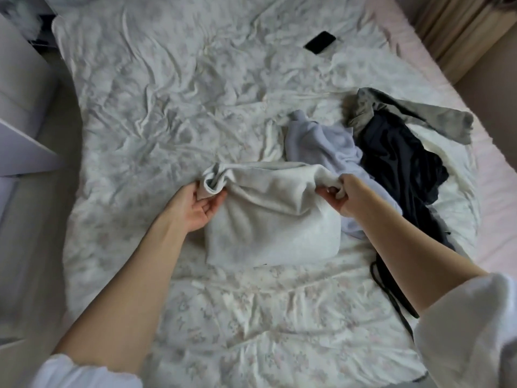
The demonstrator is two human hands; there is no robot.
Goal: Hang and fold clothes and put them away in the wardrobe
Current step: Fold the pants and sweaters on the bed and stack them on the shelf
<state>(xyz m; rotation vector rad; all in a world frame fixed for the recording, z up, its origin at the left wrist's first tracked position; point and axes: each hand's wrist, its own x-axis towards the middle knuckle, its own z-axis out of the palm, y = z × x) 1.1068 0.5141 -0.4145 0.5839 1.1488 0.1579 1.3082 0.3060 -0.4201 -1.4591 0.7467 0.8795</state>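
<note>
A cream-white garment (268, 219) lies partly folded on the bed in front of me, its far edge lifted. My left hand (193, 205) pinches its far-left corner between thumb and fingers. My right hand (347, 194) grips its far-right corner with curled fingers. To the right lies a heap of other clothes: a pale lilac piece (321, 141), a black garment (397, 166) and a grey-olive one (405, 110).
A rumpled floral duvet (167, 107) covers the bed. A black phone (319, 42) lies at the far side. A black cord (391, 292) trails near my right forearm. White furniture (19, 102) stands left of the bed, a curtain (458, 29) at the far right.
</note>
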